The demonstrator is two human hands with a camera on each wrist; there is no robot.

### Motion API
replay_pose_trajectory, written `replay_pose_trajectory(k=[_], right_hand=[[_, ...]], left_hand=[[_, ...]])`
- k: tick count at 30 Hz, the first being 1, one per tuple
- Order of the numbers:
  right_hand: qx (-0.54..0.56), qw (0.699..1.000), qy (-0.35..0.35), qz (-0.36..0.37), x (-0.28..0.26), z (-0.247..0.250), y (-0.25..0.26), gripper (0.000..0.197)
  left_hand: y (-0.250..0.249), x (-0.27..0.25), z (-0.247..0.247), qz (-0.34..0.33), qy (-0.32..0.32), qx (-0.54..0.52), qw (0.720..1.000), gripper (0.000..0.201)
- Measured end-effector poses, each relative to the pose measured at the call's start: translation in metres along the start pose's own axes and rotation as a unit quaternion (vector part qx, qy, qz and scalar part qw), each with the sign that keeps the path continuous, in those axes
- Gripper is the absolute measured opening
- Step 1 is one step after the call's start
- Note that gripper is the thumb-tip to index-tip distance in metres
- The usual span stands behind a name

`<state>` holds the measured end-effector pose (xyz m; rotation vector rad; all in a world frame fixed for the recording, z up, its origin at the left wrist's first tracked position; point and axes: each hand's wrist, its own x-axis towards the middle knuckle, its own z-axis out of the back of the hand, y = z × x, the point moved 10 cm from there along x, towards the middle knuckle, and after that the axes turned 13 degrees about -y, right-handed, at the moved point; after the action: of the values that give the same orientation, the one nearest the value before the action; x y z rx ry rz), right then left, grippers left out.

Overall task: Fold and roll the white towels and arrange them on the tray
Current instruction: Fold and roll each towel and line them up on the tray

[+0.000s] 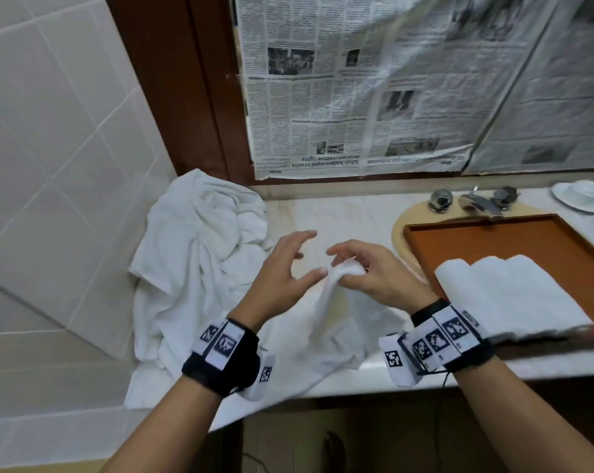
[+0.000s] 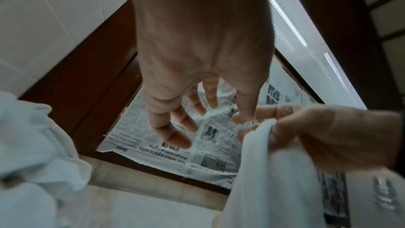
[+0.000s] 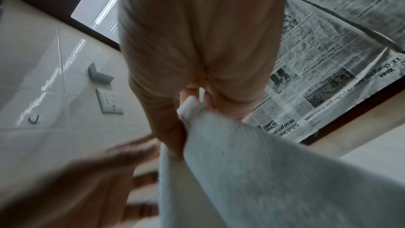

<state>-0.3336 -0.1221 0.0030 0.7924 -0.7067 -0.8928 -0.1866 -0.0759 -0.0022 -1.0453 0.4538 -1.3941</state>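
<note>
My right hand [image 1: 357,264] pinches the top of a small white towel [image 1: 326,322] and holds it up above the marble counter; its lower part drapes down to the front edge. In the right wrist view the towel [image 3: 252,171] hangs from the curled fingers [image 3: 192,96]. My left hand [image 1: 288,264] hovers just left of that towel with fingers spread and holds nothing; the left wrist view shows the spread fingers [image 2: 175,127] beside the towel [image 2: 263,162]. Rolled white towels [image 1: 514,291] lie side by side on the brown tray [image 1: 486,233].
A heap of crumpled white towels [image 1: 200,254] lies at the left against the tiled wall. The tray sits over the sink, with the faucet [image 1: 476,203] behind it and a white cup and saucer [image 1: 582,196] at far right. Newspaper [image 1: 391,90] covers the mirror.
</note>
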Motion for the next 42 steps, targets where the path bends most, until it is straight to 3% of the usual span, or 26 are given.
replay_pose_trajectory(k=[5,10,13,17,21,25,29,32,35,39,42], right_hand=[[0.089,0.992,-0.074,-0.056,-0.014,-0.004,-0.020,0.052],[0.069,0.986,-0.128,-0.085,-0.026,-0.001,-0.042,0.048],[0.034,0.986,-0.139,-0.082,-0.028,0.001,-0.052,0.037],[0.023,0.991,-0.093,-0.090,-0.027,-0.003,-0.070,0.017],[0.043,0.989,-0.077,-0.115,-0.032,-0.001,-0.102,0.012],[-0.022,0.989,-0.037,-0.143,-0.047,-0.004,-0.139,0.013],[-0.128,0.967,0.026,-0.218,-0.074,-0.010,-0.191,0.010],[-0.145,0.966,0.018,-0.215,-0.080,-0.024,-0.196,0.018],[-0.114,0.979,0.014,-0.168,-0.079,-0.051,-0.175,0.006],[-0.066,0.979,0.057,-0.182,-0.094,-0.065,-0.168,0.008],[-0.073,0.973,0.091,-0.198,-0.109,-0.053,-0.170,0.024]], left_hand=[[0.014,0.011,-0.030,0.059,0.086,-0.008,0.995,0.027],[0.032,-0.006,-0.051,0.118,0.113,-0.048,0.985,0.019],[0.036,-0.012,-0.056,0.138,0.085,-0.083,0.983,0.015],[0.037,-0.012,-0.049,0.168,0.001,-0.126,0.978,0.013],[0.048,-0.015,-0.049,0.224,-0.034,-0.152,0.962,0.018],[0.059,-0.017,-0.042,0.229,-0.056,-0.152,0.960,0.021],[0.089,-0.026,-0.022,0.207,-0.093,-0.042,0.973,0.020],[0.118,-0.042,-0.020,0.203,-0.084,0.087,0.972,0.019],[0.148,-0.062,-0.036,0.218,-0.043,0.166,0.961,0.017],[0.161,-0.089,-0.059,0.222,0.003,0.235,0.946,0.020],[0.150,-0.105,-0.084,0.211,0.057,0.228,0.949,0.017]])
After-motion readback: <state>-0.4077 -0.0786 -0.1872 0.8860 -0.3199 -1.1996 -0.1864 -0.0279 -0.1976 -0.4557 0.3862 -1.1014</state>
